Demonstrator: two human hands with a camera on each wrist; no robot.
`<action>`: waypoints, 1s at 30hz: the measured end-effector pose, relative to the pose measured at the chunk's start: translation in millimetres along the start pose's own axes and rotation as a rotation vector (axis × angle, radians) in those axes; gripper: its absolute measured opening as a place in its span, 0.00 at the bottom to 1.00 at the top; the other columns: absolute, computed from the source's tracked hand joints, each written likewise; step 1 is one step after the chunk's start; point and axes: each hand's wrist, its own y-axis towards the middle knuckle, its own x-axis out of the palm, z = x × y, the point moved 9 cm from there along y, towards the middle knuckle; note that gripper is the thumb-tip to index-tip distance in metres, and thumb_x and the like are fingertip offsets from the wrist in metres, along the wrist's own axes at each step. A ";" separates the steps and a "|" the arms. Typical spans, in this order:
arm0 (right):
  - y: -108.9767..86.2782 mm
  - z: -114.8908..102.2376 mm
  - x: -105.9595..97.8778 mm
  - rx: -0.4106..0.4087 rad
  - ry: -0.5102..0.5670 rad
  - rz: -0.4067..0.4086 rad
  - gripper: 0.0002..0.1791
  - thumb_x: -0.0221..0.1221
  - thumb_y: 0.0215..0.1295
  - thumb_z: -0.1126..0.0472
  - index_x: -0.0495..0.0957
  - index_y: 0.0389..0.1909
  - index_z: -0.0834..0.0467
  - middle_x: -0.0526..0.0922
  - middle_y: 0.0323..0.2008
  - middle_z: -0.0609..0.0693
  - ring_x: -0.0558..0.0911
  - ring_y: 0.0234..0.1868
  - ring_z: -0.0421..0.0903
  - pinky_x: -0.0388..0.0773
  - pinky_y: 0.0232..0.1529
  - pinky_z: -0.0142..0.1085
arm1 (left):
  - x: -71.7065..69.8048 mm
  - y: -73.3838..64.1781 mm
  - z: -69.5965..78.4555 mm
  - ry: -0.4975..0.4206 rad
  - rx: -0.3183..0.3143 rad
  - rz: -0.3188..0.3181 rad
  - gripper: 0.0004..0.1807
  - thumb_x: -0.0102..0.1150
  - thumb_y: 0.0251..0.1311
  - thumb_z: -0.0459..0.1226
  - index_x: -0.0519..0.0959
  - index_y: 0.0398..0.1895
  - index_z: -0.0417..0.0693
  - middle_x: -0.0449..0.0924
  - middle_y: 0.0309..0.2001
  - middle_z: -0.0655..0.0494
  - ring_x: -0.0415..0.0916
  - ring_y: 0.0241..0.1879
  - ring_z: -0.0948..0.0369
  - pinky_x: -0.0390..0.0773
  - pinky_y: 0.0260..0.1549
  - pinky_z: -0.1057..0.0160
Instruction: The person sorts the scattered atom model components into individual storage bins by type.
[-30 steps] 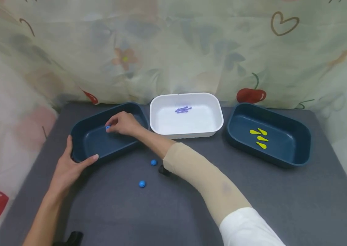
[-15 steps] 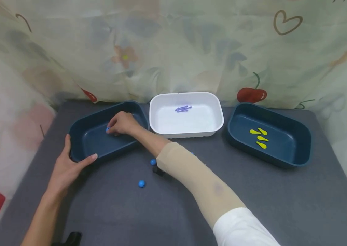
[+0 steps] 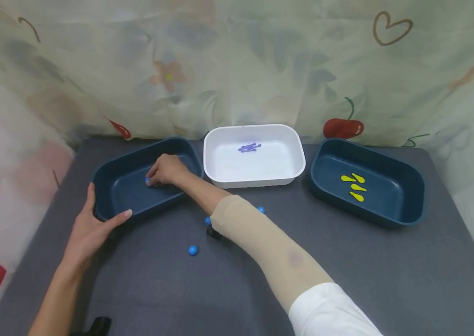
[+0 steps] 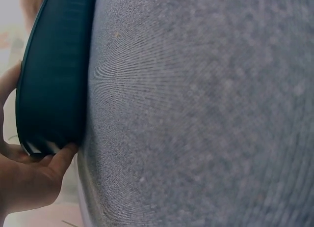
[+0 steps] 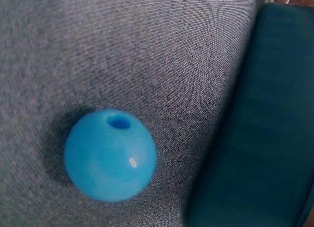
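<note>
My right hand [image 3: 168,170] is inside the left dark blue bin [image 3: 134,196], low over its floor, and pinches a blue bead [image 3: 147,181] between thumb and fingertips. Most of that bead is hidden by the fingers. At the bin's left end my left hand [image 3: 89,228] grips the corner, thumb on the near rim and fingers along the outer wall. Three more blue beads lie on the grey cloth: one in front [image 3: 192,250], one beside the right wrist [image 3: 208,220], and one behind the forearm [image 3: 261,210]. In the right wrist view, a blue bead [image 5: 110,156] shows its hole.
A white bin [image 3: 254,170] with several small purple pieces [image 3: 249,148] stands at the back centre. To the right is another dark blue bin [image 3: 405,205] holding several yellow drop-shaped pieces [image 3: 358,187]. A patterned curtain [image 3: 245,70] hangs behind the table.
My right hand has lowered slightly inside the bin with the bead. The bead behind the forearm has come into view as the arm shifted left. My left hand stays on the bin.
</note>
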 end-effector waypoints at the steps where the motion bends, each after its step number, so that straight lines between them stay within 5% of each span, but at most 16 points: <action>1: -0.1 1.0 -0.3 0.005 -0.007 -0.004 0.12 0.71 0.59 0.52 0.89 0.43 0.46 0.86 0.26 0.36 0.81 0.26 0.29 0.72 0.35 0.23 | 0.6 0.5 0.6 -0.001 0.002 -0.003 0.63 0.65 0.59 0.58 0.21 0.75 0.69 0.22 0.78 0.49 0.27 0.75 0.38 0.45 0.63 0.27; 14: -3.9 11.7 -9.6 0.023 0.033 -0.003 0.17 0.73 0.56 0.51 0.87 0.48 0.43 0.87 0.40 0.37 0.81 0.32 0.31 0.72 0.37 0.23 | 6.1 2.8 3.4 -0.018 0.008 -0.021 0.64 0.66 0.59 0.57 0.20 0.75 0.68 0.22 0.78 0.47 0.27 0.75 0.37 0.45 0.64 0.28; 19: -9.9 8.6 -22.4 -0.021 0.120 0.012 0.16 0.70 0.60 0.52 0.87 0.50 0.45 0.88 0.33 0.40 0.82 0.29 0.34 0.74 0.33 0.26 | 5.1 2.7 1.2 -0.020 0.008 -0.017 0.64 0.66 0.59 0.57 0.20 0.75 0.68 0.22 0.78 0.46 0.27 0.75 0.37 0.44 0.64 0.28; 30: -48.6 -5.2 -45.6 -0.180 0.342 0.026 0.17 0.64 0.67 0.53 0.83 0.55 0.50 0.86 0.41 0.40 0.83 0.41 0.41 0.76 0.39 0.28 | 2.6 0.9 1.6 -0.009 0.020 -0.003 0.64 0.65 0.60 0.56 0.20 0.75 0.65 0.21 0.78 0.48 0.27 0.75 0.37 0.45 0.64 0.28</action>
